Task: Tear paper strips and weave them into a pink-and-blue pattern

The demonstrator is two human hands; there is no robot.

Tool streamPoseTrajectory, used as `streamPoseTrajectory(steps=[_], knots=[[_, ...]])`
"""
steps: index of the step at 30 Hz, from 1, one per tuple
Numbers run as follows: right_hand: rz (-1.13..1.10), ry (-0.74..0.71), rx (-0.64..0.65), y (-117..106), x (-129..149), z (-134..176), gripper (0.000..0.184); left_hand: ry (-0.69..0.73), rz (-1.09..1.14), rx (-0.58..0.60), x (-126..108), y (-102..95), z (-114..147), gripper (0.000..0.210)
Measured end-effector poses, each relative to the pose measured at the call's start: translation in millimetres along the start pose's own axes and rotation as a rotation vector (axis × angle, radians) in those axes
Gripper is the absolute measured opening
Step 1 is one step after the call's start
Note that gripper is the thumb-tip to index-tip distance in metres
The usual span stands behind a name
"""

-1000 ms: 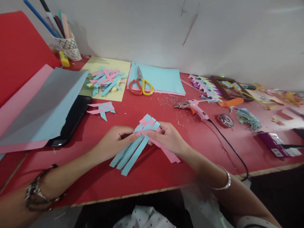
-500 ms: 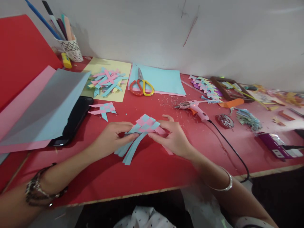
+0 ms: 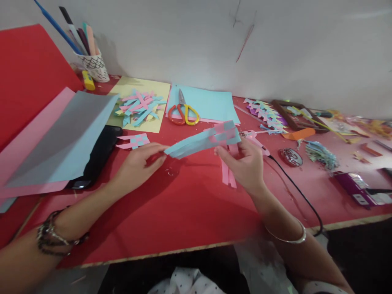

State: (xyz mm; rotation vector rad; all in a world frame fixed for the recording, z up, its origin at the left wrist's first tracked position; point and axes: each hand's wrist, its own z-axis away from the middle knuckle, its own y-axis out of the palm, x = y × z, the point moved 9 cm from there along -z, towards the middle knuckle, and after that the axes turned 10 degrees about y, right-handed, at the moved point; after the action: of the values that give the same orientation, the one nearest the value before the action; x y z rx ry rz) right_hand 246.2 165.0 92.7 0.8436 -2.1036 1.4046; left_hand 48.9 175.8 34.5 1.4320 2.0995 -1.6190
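A woven paper piece (image 3: 225, 134) of pink and blue strips is held above the red table (image 3: 171, 216). My right hand (image 3: 246, 163) pinches its checkered end between thumb and fingers. Toward the left run its blue strips, whose ends my left hand (image 3: 142, 163) grips between thumb and fingertips. Pink strip tails hang down beside my right thumb. A smaller woven paper fish (image 3: 136, 140) with pink tails lies just beyond my left hand, partly covered by it. Behind my right hand lies a pink glue gun (image 3: 255, 141), its nozzle hidden by the woven piece.
Scissors (image 3: 183, 114) rest on blue sheets (image 3: 214, 102) near the wall. Cut strips (image 3: 141, 107) are heaped on yellow paper. At left are a black phone-like object (image 3: 104, 151), large paper sheets (image 3: 61, 139) and a pen cup (image 3: 96, 67). A black cord (image 3: 294, 188) and purple power strip (image 3: 352, 185) lie right.
The woven piece has been lifted and turned, its checkered end now up and right. My left hand has moved from the weave to the blue strip ends, which are stretched out leftward.
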Motion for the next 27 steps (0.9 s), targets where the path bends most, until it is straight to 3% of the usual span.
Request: streamPoseTrajectory(steps=[2, 3, 7, 9, 11, 14, 19, 23, 27], knots=[[0.175, -0.178, -0.061, -3.3, 16.9, 5.5, 0.017, -0.015, -0.047, -0.128, 4.4, -12.6, 0.9, 0.026], [0.269, -0.287, -0.030, 3.5, 26.1, 10.8, 0.019, -0.023, -0.062, -0.171, 5.7, -16.8, 1.9, 0.026], [0.574, -0.717, 0.297, 56.9, 42.8, 44.9, 0.035, -0.021, -0.056, -0.245, 3.1, -24.6, 4.4, 0.024], [0.661, -0.817, 0.413, 75.1, 38.0, 55.7, 0.039, 0.048, -0.078, -0.200, -5.5, -22.0, 2.9, 0.021], [0.699, -0.794, 0.504, 82.6, 29.3, 56.1, 0.034, 0.150, -0.114, -0.080, -16.5, -11.6, 1.1, 0.021], [0.648, -0.633, 0.660, 79.1, 16.4, 50.0, 0.017, 0.250, -0.157, 0.132, -26.9, 10.9, 2.9, 0.028], [0.449, -0.434, 0.743, 61.4, 9.7, 42.3, 0.039, 0.207, -0.196, 0.349, -26.4, 40.3, 12.2, 0.046], [0.367, -0.333, 0.728, 62.6, 3.1, 40.0, 0.026, 0.209, -0.207, 0.371, -29.1, 48.0, 15.9, 0.040], [0.398, -0.362, 0.743, 70.1, 3.6, 45.9, 0.025, 0.222, -0.250, 0.350, -31.1, 48.7, 15.2, 0.032]])
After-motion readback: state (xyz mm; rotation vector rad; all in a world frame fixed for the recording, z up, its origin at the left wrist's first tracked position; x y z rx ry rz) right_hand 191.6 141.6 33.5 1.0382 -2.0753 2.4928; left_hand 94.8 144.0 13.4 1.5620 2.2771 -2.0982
